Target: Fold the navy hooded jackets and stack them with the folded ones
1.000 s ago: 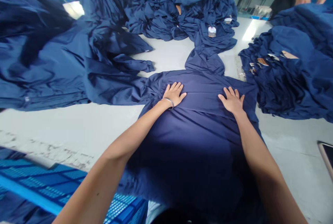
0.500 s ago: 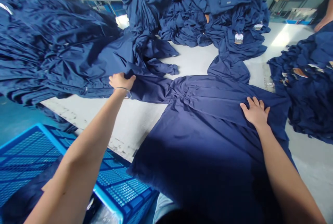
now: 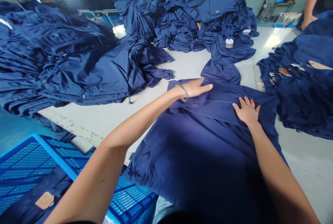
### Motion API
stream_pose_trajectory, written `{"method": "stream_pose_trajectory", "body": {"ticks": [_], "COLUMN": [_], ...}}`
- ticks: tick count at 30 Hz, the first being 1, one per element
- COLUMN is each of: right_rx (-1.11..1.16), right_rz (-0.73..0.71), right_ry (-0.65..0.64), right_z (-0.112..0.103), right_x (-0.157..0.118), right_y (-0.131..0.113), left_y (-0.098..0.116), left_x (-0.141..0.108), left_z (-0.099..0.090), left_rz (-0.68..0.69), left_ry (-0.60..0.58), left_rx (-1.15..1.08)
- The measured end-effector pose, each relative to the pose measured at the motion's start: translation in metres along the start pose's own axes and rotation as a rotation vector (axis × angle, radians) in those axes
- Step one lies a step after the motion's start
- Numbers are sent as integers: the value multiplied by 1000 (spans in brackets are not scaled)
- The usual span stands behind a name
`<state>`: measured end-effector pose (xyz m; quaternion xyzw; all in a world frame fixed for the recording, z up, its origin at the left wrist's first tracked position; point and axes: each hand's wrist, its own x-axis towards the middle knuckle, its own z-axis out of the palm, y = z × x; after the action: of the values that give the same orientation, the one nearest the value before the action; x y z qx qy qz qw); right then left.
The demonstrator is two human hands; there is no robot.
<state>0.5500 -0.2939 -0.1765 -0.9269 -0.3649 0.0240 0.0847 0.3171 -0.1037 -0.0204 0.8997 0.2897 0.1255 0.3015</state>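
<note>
A navy garment (image 3: 208, 154) lies spread on the pale bench (image 3: 85, 121), directly ahead of the person, its far end running toward 12 o'clock. The right hand (image 3: 246, 110) is pressed flat on it, fingers spread. The left hand (image 3: 195, 88), open with fingers close together, lies across its upper fold, a metal bracelet (image 3: 183, 90) on the wrist. Heaps of navy garments (image 3: 205, 19) stand at 12 o'clock, with more at 10 and 3. A blue plastic crate (image 3: 33, 158) sits at 8 o'clock, and a co-worker's forearm (image 3: 309, 7) shows at 2 o'clock.
</note>
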Motion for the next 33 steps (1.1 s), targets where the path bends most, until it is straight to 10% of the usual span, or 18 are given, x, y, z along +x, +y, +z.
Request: {"method": "stream_pose_trajectory", "body": {"ticks": [2,5,14,20,24,29,33], "right_rx": [0,0,84,247,172,530,1180], "right_rz": [3,5,-194,-557,-484,-194,101], "right_ry": [-6,-6,172,139,22,86,153], "right_z": [-1,-3,-19,-27,-13,-8,-28], "right_x": [-1,-2,-12,-32,-38,-23,-9], "right_y": [-1,-3,-69,-158,-189,-171,-99], "left_y": [-9,-41,-144,-154,-144,-141,-142], "left_x": [6,9,-17,-32,-38,-42,-42], "left_z": [18,17,1,39,60,69,70], "left_rz": [53,50,-16,76,91,53,29], "left_ry": [-129,47,362,372,256,179,204], "left_rx": [-244,-398,-32,273,412,481,480]}}
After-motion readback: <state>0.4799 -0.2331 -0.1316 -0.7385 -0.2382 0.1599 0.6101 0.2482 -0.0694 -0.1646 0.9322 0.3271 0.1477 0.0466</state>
